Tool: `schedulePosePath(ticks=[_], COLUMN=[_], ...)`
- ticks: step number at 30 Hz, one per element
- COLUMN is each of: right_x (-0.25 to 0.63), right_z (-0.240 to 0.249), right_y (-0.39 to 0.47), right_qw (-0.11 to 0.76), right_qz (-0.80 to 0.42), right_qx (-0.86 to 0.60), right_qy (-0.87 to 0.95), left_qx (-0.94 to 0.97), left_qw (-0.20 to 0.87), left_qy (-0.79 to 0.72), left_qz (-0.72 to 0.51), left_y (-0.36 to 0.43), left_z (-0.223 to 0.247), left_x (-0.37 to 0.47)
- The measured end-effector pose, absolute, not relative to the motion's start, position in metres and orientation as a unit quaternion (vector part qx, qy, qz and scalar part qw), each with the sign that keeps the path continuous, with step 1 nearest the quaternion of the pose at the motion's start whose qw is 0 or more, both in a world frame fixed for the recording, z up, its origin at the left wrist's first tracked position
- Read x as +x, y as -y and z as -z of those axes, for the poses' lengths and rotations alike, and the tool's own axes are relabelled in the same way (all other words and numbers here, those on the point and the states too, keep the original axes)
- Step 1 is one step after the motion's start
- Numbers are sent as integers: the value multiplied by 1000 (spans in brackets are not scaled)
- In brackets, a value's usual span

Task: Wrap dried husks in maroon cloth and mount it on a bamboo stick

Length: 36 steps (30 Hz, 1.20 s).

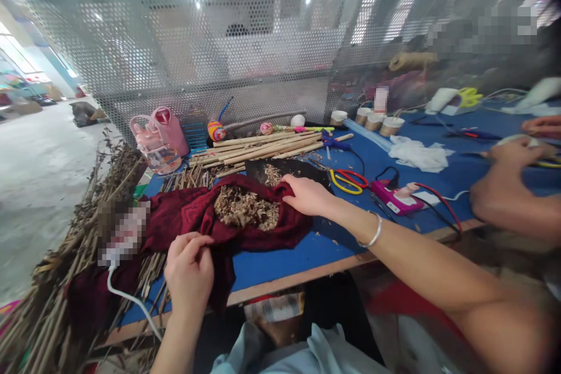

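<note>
A dark red cloth (175, 216) lies bunched on the blue table, with a heap of dry brown plant shreds (245, 207) in its middle. My left hand (190, 260) pinches the cloth's near edge, to the left of the heap. On the far right side of the heap, my right hand (307, 196) grips another edge of the cloth between thumb and fingers. More loose shreds (272, 174) lie just beyond the cloth on a black sheet (307, 170).
Scissors with red and yellow handles (348, 180), a purple power strip (397, 197) and wooden sticks (263, 149) lie on the table. Dry stalks (74, 245) are piled at left. A co-worker's hands (515, 155) are at right. A perforated metal screen (197, 47) stands behind.
</note>
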State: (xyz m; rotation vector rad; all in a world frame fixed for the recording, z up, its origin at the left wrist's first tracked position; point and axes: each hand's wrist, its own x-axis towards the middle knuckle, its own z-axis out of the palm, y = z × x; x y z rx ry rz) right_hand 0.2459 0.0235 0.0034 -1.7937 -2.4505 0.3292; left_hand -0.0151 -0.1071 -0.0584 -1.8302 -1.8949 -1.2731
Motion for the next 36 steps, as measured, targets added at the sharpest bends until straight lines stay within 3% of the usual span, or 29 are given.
schedulePosePath(ticks=[3, 8, 11, 15, 21, 23, 25, 28, 31, 36], right_x=[251, 221, 199, 194, 193, 191, 192, 206, 224, 214], right_z=[-3, -16, -10, 11, 25, 28, 30, 31, 26, 16], right_y=[-21, 0, 9, -3, -23, -23, -20, -16, -10, 6], right_qw=[38, 241, 196, 135, 203, 255, 286, 245, 185, 197], right_qz=[-103, -98, -173, -166, -252, -292, -288, -245, -237, -182], right_qx=[-567, -340, -306, -376, -322, -367, -419, -469, -487, -447], right_qy=[816, 904, 915, 901, 889, 846, 812, 812, 820, 853], left_qx=[-582, -589, -584, -565, -598, -669, -735, -756, -748, -715], left_qw=[116, 82, 66, 46, -27, -5, 16, -10, -58, -90], left_qy=[671, 685, 688, 672, 580, 557, 584, 618, 618, 609], left_qz=[445, 421, 426, 476, 553, 491, 345, 217, 234, 332], left_y=[120, 123, 118, 121, 113, 92, 67, 34, 17, 9], left_z=[57, 65, 71, 67, 23, 12, 11, 23, 37, 45], left_x=[-26, -24, -23, -30, -8, 11, 25, 27, 9, -12])
